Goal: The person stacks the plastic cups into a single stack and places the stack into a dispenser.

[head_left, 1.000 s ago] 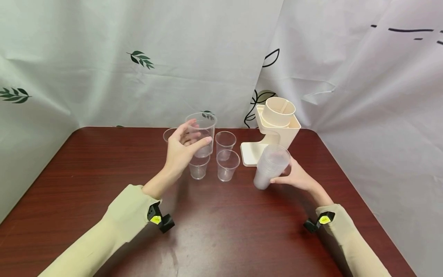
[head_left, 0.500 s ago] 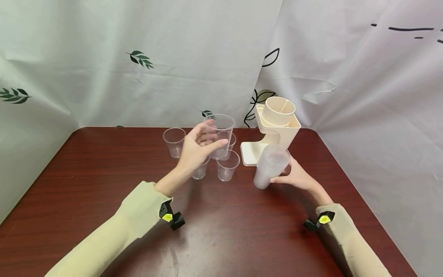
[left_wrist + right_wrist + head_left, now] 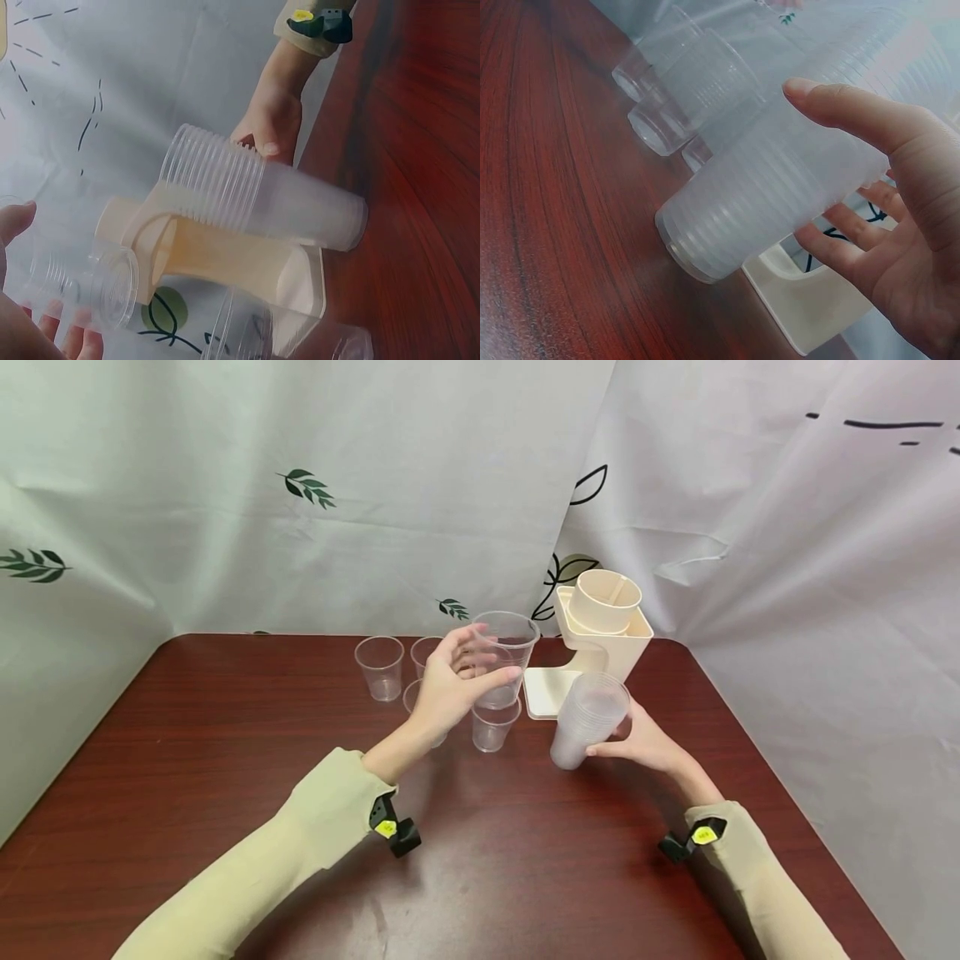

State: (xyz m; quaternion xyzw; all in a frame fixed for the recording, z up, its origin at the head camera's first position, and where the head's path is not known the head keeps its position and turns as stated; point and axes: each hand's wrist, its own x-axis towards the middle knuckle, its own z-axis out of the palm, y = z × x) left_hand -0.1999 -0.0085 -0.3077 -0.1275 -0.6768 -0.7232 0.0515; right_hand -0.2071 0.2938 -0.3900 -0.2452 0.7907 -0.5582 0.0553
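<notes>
The left hand grasps a single clear cup, mouth up, raised above the table. The right hand grasps a stack of clear cups, nested one inside another, just in front of the cream stand; whether its base touches the table cannot be told. Near the left hand stand further clear cups, mouths up, some partly hidden. An open-topped cylinder crowns the stand.
</notes>
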